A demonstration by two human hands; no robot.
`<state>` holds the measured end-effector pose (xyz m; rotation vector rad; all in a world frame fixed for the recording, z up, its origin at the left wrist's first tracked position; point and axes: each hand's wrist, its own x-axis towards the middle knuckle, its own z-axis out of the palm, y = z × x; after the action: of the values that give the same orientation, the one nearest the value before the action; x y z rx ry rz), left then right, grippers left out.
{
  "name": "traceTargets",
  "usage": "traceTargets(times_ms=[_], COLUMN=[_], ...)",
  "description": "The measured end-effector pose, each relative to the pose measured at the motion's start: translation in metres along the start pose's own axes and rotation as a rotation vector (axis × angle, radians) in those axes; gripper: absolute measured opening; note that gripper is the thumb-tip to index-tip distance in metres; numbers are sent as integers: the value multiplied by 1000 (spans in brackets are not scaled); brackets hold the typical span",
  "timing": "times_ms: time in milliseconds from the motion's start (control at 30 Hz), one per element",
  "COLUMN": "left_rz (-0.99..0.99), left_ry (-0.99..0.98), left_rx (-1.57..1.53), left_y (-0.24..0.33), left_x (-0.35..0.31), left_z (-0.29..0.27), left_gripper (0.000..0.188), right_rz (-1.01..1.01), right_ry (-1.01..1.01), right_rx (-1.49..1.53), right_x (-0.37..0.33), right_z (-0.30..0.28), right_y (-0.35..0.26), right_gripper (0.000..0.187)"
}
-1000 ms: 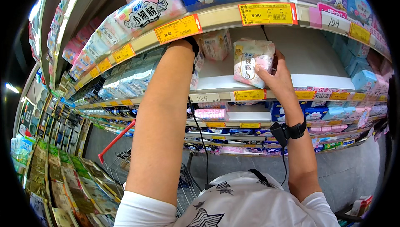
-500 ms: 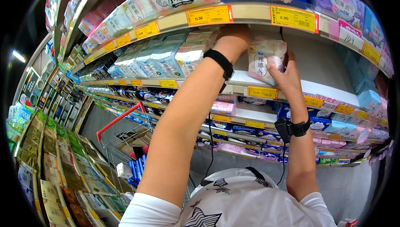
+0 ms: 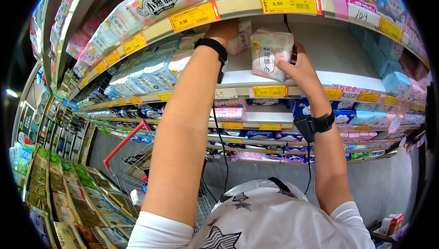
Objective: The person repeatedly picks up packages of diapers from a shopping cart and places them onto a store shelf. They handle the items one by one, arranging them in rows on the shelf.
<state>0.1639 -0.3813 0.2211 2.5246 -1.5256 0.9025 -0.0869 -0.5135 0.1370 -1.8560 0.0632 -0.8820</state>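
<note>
My right hand (image 3: 295,66) is closed on the right side of a soft pink-and-white pack of sanitary pads (image 3: 270,54). The pack stands near the front of the middle shelf (image 3: 311,78). My left hand (image 3: 225,30) reaches in under the upper shelf, its fingers hidden by the shelf edge and wrist. Just right of that hand, farther back, leans a similar pink-and-white pack (image 3: 241,39). A row of pale blue and white packs (image 3: 151,68) lines the same shelf left of my left forearm.
The upper shelf's front rail (image 3: 242,7) with yellow price tags overhangs both hands. Lower shelves hold more packs. A shopping cart with a red handle (image 3: 126,144) stands at the left. Dark cables (image 3: 223,157) hang from my wrist straps. Light blue packs (image 3: 397,83) sit at the right.
The view has shifted, so the shelves appear farther left and up. The pack in my right hand stands straighter. A second pack beside my left hand has come into sight.
</note>
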Motion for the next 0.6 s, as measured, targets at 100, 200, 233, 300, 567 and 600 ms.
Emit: traceTargets(times_ms=[100, 200, 233, 300, 567, 600], left_rz=[-70, -153, -154, -163, -192, -162], left_ry=[-106, -174, -239, -268, 105, 107], left_rx=[-115, -210, -255, -294, 58, 21], left_y=[9, 2, 0, 2, -24, -16], left_x=[-9, -17, -18, -21, -26, -26], left_z=[-27, -33, -36, -39, -49, -57], left_gripper=[55, 56, 56, 55, 42, 42], right_rz=[22, 50, 42, 45, 9, 136], right_ry=[-41, -106, -117, -136, -203, -241], right_rx=[25, 30, 25, 30, -147, -131], right_x=[0, 4, 5, 8, 18, 16], right_z=[-2, -2, -2, -1, 27, 23], right_y=[-4, -4, -2, 0, -10, -20], right_gripper=[70, 71, 71, 72, 84, 85])
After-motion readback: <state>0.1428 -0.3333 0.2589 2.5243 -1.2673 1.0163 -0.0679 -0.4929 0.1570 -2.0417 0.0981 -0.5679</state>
